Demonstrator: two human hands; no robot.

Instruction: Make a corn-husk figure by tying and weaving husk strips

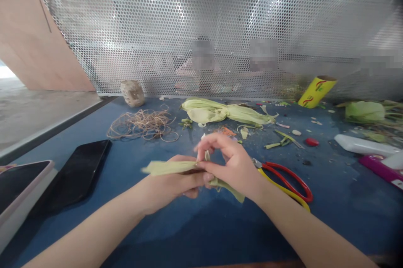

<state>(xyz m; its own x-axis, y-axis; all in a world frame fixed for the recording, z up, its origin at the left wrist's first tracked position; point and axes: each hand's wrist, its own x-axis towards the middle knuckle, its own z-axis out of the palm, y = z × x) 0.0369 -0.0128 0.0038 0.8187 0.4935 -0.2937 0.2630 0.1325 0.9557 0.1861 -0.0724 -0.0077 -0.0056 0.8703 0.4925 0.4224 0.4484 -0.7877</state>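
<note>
My left hand (163,186) is closed on a pale green strip that looks like corn husk (170,168), one end of which sticks out to the left over the fingers. At the strip's middle, my right hand (237,163) pinches with thumb and fingers, touching the left thumb and partly blurred. Another end of husk (233,190) hangs below the right hand. Whatever lies between the fingertips is too small to make out. Close by the right wrist lie scissors (283,180) with one red and one yellow handle, their blades mostly hidden.
Beyond the hands lie a bundle of husks (204,113) and a tangle of brown twine (143,124). Two phones, one a black phone (75,173), rest at left. A yellow tube (317,92), a white-and-purple tool (367,146) and scraps occupy the right. A perforated metal screen (195,20) borders the back.
</note>
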